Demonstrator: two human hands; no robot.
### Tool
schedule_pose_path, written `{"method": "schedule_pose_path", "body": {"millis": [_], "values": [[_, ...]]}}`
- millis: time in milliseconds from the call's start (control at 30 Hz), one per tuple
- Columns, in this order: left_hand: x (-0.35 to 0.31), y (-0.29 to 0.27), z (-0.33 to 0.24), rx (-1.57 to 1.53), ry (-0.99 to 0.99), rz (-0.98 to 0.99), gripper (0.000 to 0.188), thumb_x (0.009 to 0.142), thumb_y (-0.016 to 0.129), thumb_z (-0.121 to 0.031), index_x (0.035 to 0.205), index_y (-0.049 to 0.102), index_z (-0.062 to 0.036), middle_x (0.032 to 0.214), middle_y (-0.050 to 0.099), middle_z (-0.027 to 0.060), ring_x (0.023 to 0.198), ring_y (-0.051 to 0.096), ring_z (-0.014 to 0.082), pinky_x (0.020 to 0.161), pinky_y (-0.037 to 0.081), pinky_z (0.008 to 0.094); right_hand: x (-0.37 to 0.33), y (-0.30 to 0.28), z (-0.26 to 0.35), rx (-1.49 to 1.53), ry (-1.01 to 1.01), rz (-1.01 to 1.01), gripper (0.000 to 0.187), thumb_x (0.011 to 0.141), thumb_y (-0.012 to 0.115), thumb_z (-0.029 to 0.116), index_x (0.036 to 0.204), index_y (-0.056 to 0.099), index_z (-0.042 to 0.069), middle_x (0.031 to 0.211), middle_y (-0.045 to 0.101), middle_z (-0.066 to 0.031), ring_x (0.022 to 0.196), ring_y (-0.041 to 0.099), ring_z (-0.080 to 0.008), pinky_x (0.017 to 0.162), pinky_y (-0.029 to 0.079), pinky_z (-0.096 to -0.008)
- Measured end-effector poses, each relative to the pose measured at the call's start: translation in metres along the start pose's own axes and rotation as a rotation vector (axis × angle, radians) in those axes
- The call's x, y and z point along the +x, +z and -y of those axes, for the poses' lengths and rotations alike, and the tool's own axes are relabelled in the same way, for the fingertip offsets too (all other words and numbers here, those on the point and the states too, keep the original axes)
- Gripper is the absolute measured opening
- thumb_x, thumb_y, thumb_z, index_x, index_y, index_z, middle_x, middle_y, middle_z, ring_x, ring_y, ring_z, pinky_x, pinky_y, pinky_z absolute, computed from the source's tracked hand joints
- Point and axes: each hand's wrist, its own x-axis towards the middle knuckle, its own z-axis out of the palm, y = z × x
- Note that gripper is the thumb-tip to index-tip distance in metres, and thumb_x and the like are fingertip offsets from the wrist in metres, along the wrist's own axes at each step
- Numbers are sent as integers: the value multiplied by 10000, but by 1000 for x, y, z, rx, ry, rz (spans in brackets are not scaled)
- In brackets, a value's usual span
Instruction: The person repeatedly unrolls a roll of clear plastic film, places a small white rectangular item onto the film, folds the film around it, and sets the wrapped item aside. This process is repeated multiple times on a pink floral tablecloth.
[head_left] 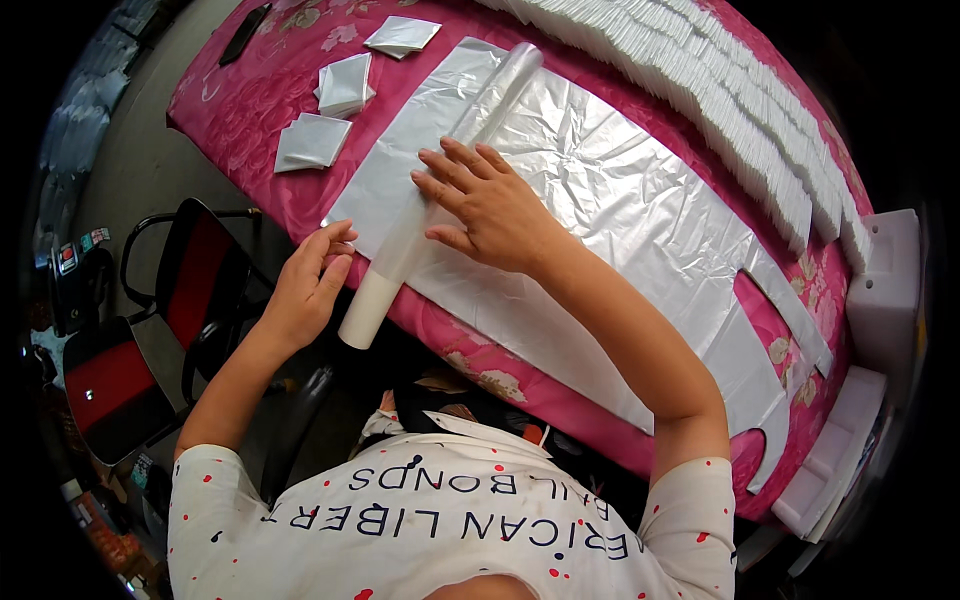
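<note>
Red-seated chairs [195, 280] stand at the far left on the grey floor, just beside the edge of a table covered with a pink flowered cloth [240, 110]. On that cloth, toward the left end, lie three small stacks of folded white bags [345, 85], near one another but apart from the work in hand. Next comes the left hand [305, 290], fingers loosely spread and curled, its fingertips touching the lower end of a long white roll [420, 215] where that end juts over the table edge. This roll runs slantwise from the table edge up to the far side, with clear thin plastic wound around it, and it rests on a large flat sheet of silvery plastic film [620, 210] spread across the cloth. Just right of the roll's middle, the right hand [485, 205] lies open and flat, fingers spread, palm pressed down on the roll and the film beside it; it pinches nothing. Further right the film stretches on to a cut-out end shaped like bag handles near the table's right end. Along the far edge runs a long row of stacked white folded bags [740, 110], and white foam trays [880, 290] stand at the far right.
</note>
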Motion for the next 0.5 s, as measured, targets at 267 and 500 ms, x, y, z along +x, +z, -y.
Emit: {"method": "schedule_pose_path", "body": {"millis": [267, 500], "values": [[-9, 28, 8, 397, -131, -113, 792, 721, 725, -219, 1323, 284, 48, 1140, 507, 251, 1029, 532, 397, 849, 446, 417, 77, 65, 25, 3, 352, -86, 583, 833, 516, 315, 1340, 399, 53, 1416, 322, -182, 1342, 239, -348, 1099, 161, -462], [-17, 41, -20, -912, -253, 294, 596, 733, 688, -199, 1209, 393, 3, 886, 513, 65, 711, 563, 126, 646, 510, 287, 61, 26, 44, 1282, 885, -699, 900, 751, 651, 189, 1400, 71, -41, 1352, 321, -260, 1210, 429, -300, 981, 371, -410]]}}
